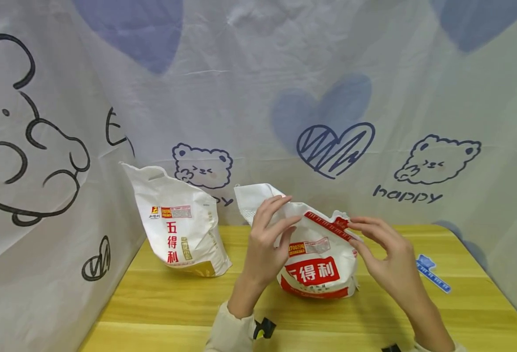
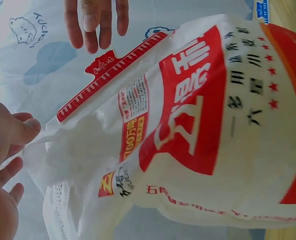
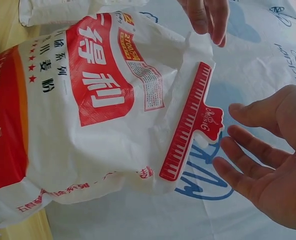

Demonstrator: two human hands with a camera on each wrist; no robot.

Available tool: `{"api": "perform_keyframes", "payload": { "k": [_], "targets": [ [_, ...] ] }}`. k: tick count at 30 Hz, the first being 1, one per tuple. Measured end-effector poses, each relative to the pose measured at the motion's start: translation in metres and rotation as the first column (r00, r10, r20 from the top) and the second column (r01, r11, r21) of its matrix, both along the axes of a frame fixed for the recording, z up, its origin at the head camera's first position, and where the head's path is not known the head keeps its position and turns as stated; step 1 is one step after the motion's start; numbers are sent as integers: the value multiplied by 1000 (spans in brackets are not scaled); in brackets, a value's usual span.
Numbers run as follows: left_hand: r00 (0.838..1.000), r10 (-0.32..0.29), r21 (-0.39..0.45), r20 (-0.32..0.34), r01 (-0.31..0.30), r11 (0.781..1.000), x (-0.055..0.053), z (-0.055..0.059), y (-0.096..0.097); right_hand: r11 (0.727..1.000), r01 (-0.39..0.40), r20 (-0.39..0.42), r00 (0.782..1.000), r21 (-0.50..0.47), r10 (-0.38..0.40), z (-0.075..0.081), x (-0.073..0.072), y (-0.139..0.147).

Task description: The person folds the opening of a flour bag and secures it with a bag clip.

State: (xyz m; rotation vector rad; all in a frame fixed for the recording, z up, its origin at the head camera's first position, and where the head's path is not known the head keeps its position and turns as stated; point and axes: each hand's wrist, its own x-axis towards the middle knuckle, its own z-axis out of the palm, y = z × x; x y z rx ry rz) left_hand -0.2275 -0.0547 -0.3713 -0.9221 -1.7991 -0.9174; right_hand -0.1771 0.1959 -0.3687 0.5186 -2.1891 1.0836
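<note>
Red clip along slanted top edge of standing white, red-printed bag.

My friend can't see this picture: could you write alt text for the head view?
A person's left hand holds the top of a red-labelled bag; the open right hand hovers beside its red clip. Another white bag stands left, and a blue clip lies right, on a yellow table.

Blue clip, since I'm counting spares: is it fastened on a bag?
No; the blue clip lies by itself on the table.
</note>
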Motion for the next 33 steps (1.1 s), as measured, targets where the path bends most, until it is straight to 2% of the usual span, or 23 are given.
{"api": "perform_keyframes", "payload": {
  "k": [5,11,14,18,22,25,30,33],
  "targets": [
    [1000,7,-17,-10,-7,1000,7,-10,-7,999,-15,8,1000,39,14,-6,7,2],
    [1000,10,-37,23,-9,999,14,-26,-10,996,-16,61,998,86,10,-20,10,2],
    [999,-1,-56,39,4,998,17,-34,-10,995,-33,91,996,94,25,-25,12,-1],
    [998,-27,-111,62,33,993,20,-45,-8,991,-70,79,995,112,61,-33,11,-4],
    [998,-28,-192,57,39,981,22,-53,-8,979,-110,61,993,171,101,-40,10,-8],
    [999,-14,-257,40,24,966,24,-58,-8,967,-137,93,989,214,119,-43,9,-10],
    [996,16,-358,90,18,933,28,-63,-7,958,-155,192,975,242,109,-47,11,-14],
    [992,32,-393,124,19,920,31,-65,-6,954,-147,212,973,260,92,-49,11,-15]
  ]
}}
